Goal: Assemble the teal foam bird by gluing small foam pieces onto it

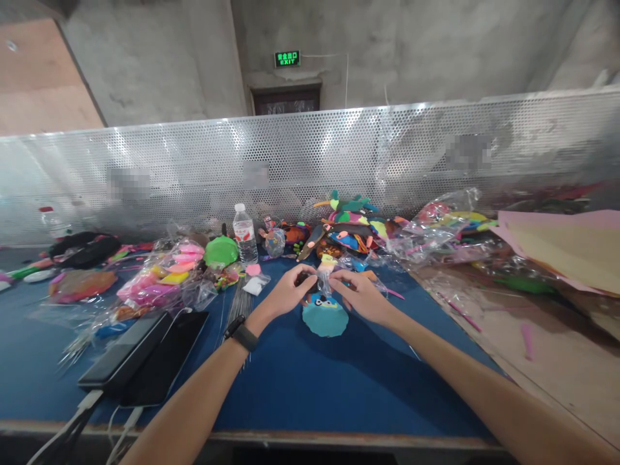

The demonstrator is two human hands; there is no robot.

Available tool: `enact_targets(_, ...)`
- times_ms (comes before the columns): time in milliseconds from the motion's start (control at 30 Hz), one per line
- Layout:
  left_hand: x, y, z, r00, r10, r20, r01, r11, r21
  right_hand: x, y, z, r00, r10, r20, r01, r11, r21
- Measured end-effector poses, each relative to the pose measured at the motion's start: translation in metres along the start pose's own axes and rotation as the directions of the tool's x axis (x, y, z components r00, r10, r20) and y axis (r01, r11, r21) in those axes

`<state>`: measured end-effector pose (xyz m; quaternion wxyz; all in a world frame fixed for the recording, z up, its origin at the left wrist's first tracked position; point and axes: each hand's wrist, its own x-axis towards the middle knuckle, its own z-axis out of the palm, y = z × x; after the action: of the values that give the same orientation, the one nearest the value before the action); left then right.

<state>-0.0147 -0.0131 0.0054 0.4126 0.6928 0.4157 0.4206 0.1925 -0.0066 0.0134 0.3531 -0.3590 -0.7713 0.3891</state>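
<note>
My left hand (pixel 294 289), with a dark band on its wrist, is closed around something dark and brownish, mostly hidden by the fingers. Close beside it, my right hand (pixel 357 294) pinches a small clear plastic bag (pixel 323 281) between thumb and fingers. Just below both hands, a round light-blue clay piece (pixel 325 320) with white-and-black eyes and a bit of yellow lies on the blue table surface (pixel 290 387). A small piece with a yellow top (pixel 328 259) shows just beyond the fingertips.
Behind the hands stand a water bottle (pixel 245 234) and a pile of colourful clay pieces (pixel 346 226). Bagged pink and yellow clay (pixel 162 281), thin wires (pixel 241 310) and a black power bank (pixel 124 352) with cables lie left. Pink-edged sheets (pixel 566 248) are at right.
</note>
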Motion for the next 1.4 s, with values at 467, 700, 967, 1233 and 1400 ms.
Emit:
enact_targets(467, -0.001, -0.004, 0.002, 0.999, 0.052, 0.013, -0.053, 0.993, 0.101, 0.002, 0.007, 0.002, 0.991, -0.101, -0.086, 0.086, 0.984, -0.155)
enact_targets(700, -0.002, -0.004, 0.002, 0.997, 0.072, 0.016, -0.073, 0.989, 0.127, 0.003, 0.010, 0.003, 0.984, -0.097, -0.150, 0.073, 0.985, -0.158)
enact_targets(967, -0.001, -0.001, 0.002, 0.998, 0.063, 0.006, -0.063, 0.996, 0.058, 0.005, 0.012, 0.002, 0.997, -0.008, -0.074, 0.013, 0.997, 0.073)
enact_targets(1233, -0.003, 0.005, 0.000, 0.998, 0.053, 0.039, -0.050, 0.997, -0.060, 0.004, 0.008, 0.003, 0.989, 0.087, 0.118, -0.112, 0.967, 0.227)
enact_targets(1400, -0.003, 0.003, 0.005, 0.998, 0.064, -0.002, -0.064, 0.998, 0.007, 0.000, 0.004, 0.004, 0.984, 0.021, 0.179, -0.051, 0.985, 0.163)
